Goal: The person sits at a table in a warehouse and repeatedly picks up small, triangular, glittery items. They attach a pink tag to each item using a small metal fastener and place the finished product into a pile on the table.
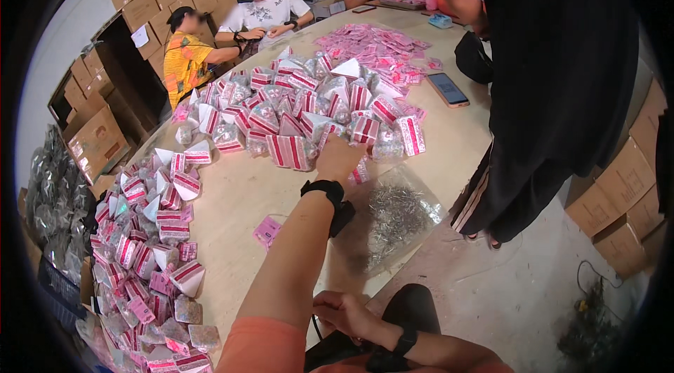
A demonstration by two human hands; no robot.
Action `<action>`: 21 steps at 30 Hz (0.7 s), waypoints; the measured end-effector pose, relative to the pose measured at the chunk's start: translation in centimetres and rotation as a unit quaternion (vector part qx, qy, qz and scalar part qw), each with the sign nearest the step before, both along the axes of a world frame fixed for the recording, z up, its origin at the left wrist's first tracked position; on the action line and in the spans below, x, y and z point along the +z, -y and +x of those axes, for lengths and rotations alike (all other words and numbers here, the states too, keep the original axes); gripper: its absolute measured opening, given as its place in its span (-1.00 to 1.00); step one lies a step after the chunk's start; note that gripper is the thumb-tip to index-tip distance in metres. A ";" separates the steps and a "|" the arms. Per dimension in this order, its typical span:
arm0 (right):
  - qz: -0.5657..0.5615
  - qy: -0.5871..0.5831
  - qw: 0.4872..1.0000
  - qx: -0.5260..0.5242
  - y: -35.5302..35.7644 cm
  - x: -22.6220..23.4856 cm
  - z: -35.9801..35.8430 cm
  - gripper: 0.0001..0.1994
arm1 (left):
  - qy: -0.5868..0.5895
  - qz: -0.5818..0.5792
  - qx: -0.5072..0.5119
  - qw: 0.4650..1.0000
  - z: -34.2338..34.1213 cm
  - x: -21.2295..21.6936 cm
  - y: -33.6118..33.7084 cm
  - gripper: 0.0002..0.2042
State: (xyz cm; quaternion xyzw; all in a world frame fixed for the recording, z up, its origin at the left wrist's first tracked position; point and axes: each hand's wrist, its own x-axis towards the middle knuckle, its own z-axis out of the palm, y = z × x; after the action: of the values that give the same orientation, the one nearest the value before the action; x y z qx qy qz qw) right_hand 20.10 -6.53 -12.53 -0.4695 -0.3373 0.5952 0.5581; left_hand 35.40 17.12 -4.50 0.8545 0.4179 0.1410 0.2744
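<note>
The left forearm (pixel 291 260) rises from the lower edge and reaches well forward, slanting a little to the right. At its end the left hand (pixel 340 160) is stretched out with its back facing up; how its fingers are bent is hard to see. The right forearm (pixel 449 353) crosses low from the lower right, and the right hand (pixel 345 314) sits near the body, fingers curled.

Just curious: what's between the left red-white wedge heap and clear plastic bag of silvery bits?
Pale tabletop, a flat pink card, left forearm across; head view.
</note>
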 end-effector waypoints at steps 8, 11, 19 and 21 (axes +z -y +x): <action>0.057 0.054 0.997 -0.011 0.2 0.8 -1.1 -0.84 | 0.007 0.079 -0.063 0.995 -3.8 -3.8 -8.1 -0.32; 0.059 0.046 0.997 -0.017 0.5 0.6 -0.3 -0.83 | 0.054 -0.104 -0.022 0.993 -6.0 2.9 -5.1 -0.42; 0.027 -0.002 0.999 -0.021 0.2 2.2 0.0 -0.83 | 0.389 -0.263 0.033 0.882 -22.7 6.4 2.4 -0.59; 0.040 -0.066 0.997 -0.012 0.4 2.0 0.4 -0.82 | 0.397 -0.270 0.048 0.876 -26.4 5.2 4.3 -0.59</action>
State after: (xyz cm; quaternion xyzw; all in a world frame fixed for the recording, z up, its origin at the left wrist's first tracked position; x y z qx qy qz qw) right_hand 20.52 -6.93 -10.48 -0.4103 -0.3176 0.6042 0.6048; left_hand 9.00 12.80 0.74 0.5982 0.3366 0.3627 0.6304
